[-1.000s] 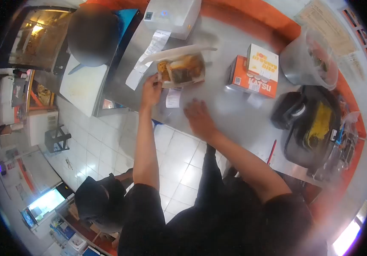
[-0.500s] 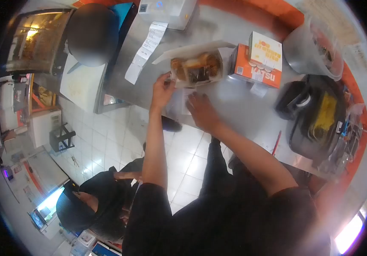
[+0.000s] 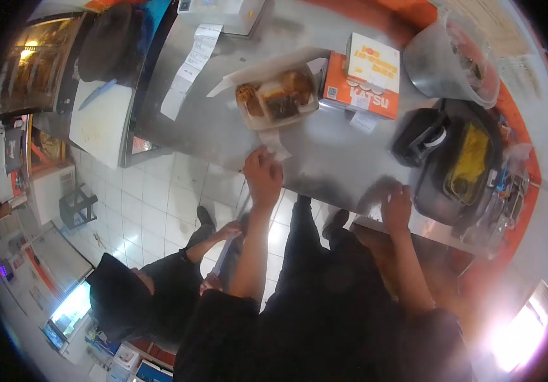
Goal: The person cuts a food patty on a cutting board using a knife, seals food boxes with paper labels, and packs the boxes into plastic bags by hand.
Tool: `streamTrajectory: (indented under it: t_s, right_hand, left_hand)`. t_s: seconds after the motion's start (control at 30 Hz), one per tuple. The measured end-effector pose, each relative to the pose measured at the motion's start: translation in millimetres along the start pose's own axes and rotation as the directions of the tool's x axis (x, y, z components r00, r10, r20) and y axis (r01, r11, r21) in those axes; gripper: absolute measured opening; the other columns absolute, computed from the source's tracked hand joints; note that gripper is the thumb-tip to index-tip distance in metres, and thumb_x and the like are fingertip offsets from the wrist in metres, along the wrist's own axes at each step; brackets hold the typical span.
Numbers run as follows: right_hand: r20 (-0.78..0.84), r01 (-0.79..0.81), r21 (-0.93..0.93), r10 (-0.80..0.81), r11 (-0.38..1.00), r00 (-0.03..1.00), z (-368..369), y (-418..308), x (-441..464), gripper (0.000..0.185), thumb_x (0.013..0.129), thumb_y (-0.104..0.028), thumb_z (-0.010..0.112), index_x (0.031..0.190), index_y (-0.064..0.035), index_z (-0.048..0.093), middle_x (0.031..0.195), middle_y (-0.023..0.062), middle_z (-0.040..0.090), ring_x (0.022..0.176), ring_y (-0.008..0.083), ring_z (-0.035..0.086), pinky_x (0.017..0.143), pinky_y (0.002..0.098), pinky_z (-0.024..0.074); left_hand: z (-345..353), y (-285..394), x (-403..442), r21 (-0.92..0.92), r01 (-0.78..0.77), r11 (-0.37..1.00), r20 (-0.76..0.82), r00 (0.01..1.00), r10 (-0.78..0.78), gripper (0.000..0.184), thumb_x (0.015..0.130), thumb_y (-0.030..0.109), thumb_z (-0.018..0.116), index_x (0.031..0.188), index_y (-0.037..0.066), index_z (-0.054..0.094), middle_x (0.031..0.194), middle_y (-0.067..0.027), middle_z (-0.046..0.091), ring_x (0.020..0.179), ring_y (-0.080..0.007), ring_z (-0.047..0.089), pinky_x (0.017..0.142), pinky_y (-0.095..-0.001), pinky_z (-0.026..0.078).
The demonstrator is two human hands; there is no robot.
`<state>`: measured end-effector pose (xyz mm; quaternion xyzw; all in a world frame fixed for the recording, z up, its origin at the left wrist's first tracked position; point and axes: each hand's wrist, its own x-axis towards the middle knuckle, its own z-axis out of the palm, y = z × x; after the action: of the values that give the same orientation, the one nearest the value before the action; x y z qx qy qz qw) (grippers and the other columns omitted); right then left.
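Filling the centre and upper right of the frame, grey surface (image 3: 338,159) carries the lot. Black tray (image 3: 436,200) at right, something yellow (image 3: 466,159) in it. Orange carton (image 3: 376,105) upper right of centre, white carton (image 3: 371,60) on top. Food box (image 3: 283,120) upper centre, lid up, just left of the orange carton; probably best handled level and by its walls, fingers off the food, flap clear of the contents. Looks: pale walls, flap (image 3: 261,71) raised along the far side, browned pieces left and right, darker stuff in the middle, detail blurry. Left hand (image 3: 264,175), centre of frame, below the box: fingers bent and close together, can't tell if they grip or only touch. Right hand (image 3: 396,205), right of centre at the surface's near edge, beside the tray: fingers loosely curled, can't tell if anything's in them. Paper slip (image 3: 276,144) smallest, between left hand and box; a light pinch at its edge should beat pressing its middle, thin paper likely creases. Looks pale, partly tucked against the box's near side, print unreadable.
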<state>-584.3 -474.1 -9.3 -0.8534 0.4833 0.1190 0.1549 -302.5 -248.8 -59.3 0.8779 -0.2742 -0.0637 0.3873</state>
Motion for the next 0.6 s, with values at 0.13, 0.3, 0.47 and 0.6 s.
streamTrajectory:
  t_s: [0.13,0.3,0.47,0.6]
  right_hand:
    - [-0.172,0.206,-0.125,-0.226,0.971,0.959,47,73,-2,0.032,0.092,-0.015,0.055,0.120,0.0024,0.052,0.117,0.0249,0.053,0.101,0.0428,0.059,0.083,0.0499,0.0511]
    - [-0.166,0.257,0.195,-0.226,0.947,0.960,18,66,-15,0.018,0.094,-0.001,0.049,0.110,0.0009,0.056,0.111,0.0209,0.057,0.097,0.0355,0.061,0.082,0.0445,0.0511]
    - [-0.126,0.207,0.781,-0.176,0.589,0.976,4,38,4,0.015,0.094,-0.005,0.058,0.107,0.0003,0.063,0.098,0.0116,0.061,0.089,0.0223,0.063,0.079,0.0320,0.0510]
    - [-0.304,0.486,0.707,-0.400,0.513,0.865,-27,-16,8,0.013,0.097,-0.008,0.058,0.109,-0.0026,0.061,0.099,0.0078,0.059,0.085,0.0143,0.059,0.077,0.0284,0.0486]
  left_hand:
    - [8,13,-14,0.185,-0.048,0.982,-0.018,0.998,0.053,0.026,0.085,0.010,0.064,0.110,0.004,0.068,0.127,-0.0099,0.058,0.120,-0.0301,0.052,0.105,-0.0465,0.036]
    - [12,12,-28,0.261,-0.100,0.960,-0.064,0.991,0.121,0.029,0.086,0.010,0.060,0.115,0.004,0.065,0.129,-0.0102,0.057,0.126,-0.0306,0.049,0.107,-0.0497,0.034]
    - [3,17,-52,0.435,-0.076,0.897,-0.009,0.996,0.089,0.036,0.092,0.016,0.055,0.127,0.006,0.060,0.134,-0.0112,0.054,0.133,-0.0312,0.043,0.112,-0.0558,0.028]
    - [6,13,-56,0.471,-0.093,0.877,0.040,0.996,0.084,0.041,0.095,0.022,0.053,0.133,0.006,0.058,0.141,-0.0129,0.050,0.137,-0.0333,0.039,0.113,-0.0592,0.025]
